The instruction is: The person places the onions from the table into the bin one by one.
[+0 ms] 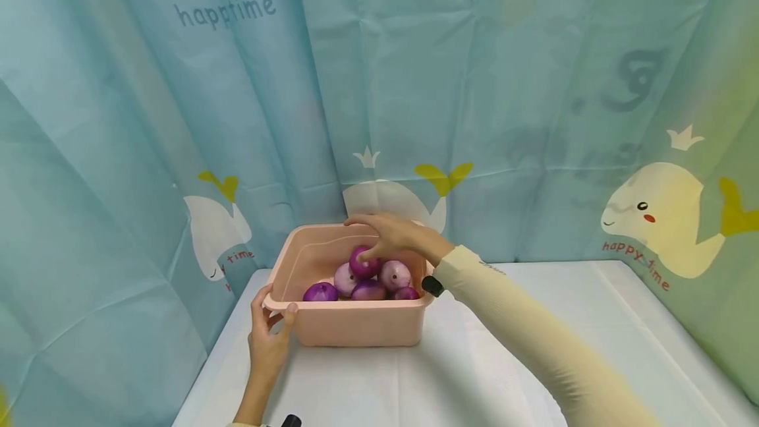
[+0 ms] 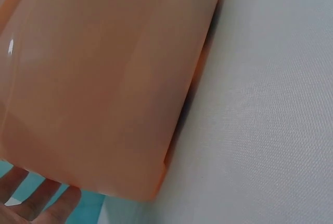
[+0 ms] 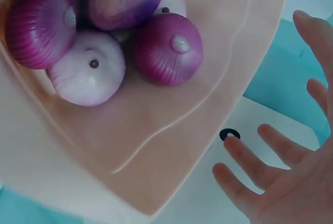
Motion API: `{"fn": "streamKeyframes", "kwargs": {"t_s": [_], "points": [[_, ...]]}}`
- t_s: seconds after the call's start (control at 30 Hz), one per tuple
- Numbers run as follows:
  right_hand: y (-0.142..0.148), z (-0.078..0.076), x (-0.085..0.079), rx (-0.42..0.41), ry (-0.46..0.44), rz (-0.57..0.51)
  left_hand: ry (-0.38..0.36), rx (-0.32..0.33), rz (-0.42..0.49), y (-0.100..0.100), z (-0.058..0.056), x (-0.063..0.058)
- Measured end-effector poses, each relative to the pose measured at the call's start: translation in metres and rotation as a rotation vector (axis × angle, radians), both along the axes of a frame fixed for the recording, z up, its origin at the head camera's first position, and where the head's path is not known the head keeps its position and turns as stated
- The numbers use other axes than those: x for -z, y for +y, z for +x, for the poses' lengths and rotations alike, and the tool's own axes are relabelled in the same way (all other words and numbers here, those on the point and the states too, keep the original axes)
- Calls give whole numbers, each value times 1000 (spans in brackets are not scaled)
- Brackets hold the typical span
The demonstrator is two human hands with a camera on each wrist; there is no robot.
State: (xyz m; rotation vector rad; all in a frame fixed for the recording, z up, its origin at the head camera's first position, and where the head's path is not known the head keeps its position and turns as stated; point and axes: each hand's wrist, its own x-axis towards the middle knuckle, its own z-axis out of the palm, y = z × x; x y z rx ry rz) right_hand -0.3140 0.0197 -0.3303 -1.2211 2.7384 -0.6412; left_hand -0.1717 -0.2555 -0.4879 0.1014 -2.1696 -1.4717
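Observation:
A pink plastic basin (image 1: 358, 325) stands on the table with several purple onions in it. My left hand (image 1: 269, 335) grips its near left corner, thumb at the front rim and fingers along the left side. In the left wrist view those fingers (image 2: 57, 203) reach the edge of the basin's wall. My right hand (image 1: 391, 232) hovers over the far part of the basin, fingers spread and holding nothing. Below it a dark purple onion (image 1: 363, 262) tops the pile, beside a paler onion (image 1: 394, 275). The right wrist view shows the spread hand (image 3: 291, 187) beyond the basin's rim.
The white-covered table (image 1: 504, 348) extends to the right and in front of the basin. Close behind it hangs a blue-green curtain (image 1: 403, 97) printed with whales, which also runs along both sides. Another purple onion (image 1: 321, 292) lies apart at the basin's left.

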Motion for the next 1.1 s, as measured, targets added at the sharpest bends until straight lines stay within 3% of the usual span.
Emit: {"fn": "streamKeyframes", "kwargs": {"t_s": [0.23, 0.4, 0.9, 1.1], "points": [[26, 10, -4, 15, 126, 46, 3, 2, 20, 2, -2, -2], [60, 20, -3, 108, 231, 92, 3, 21, 19, 2, -2, -4], [199, 46, 29, 432, 323, 107, -36, 18, 0, 2, 0, -2], [234, 59, 39, 522, 328, 121, -50, 13, 2, 1, 3, -5]]}}
